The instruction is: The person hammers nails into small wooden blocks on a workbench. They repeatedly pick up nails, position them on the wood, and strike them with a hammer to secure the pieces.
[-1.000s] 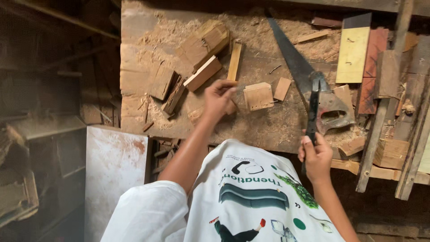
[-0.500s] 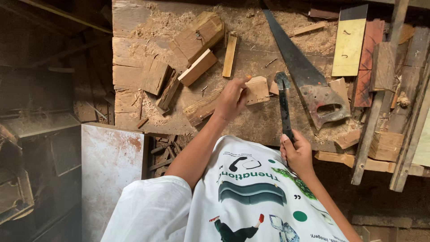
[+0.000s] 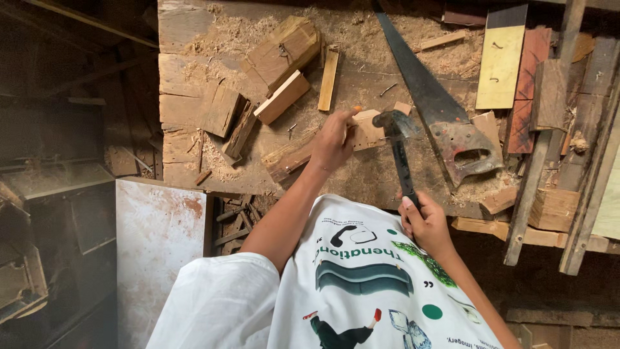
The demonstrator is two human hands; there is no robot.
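Observation:
My left hand [image 3: 334,138] rests on the workbench [image 3: 194,84] and grips a small pale wood block [image 3: 368,129]. My right hand [image 3: 423,223] is closed around the dark handle of a hammer [image 3: 399,150]. The hammer's metal head sits right against the block's right side, just beside my left fingers. Whether a nail is pinched against the block is too small to tell.
A handsaw [image 3: 434,110] lies diagonally to the right of the hammer. Several wood offcuts [image 3: 282,55] and sawdust cover the bench top. A yellow board [image 3: 500,58] and timber strips [image 3: 549,148] lie at the right. A rusty white panel [image 3: 158,252] stands lower left.
My right hand has swung the hammer left, from over the saw handle to the block. My left hand now holds the block, which has shifted slightly on the bench.

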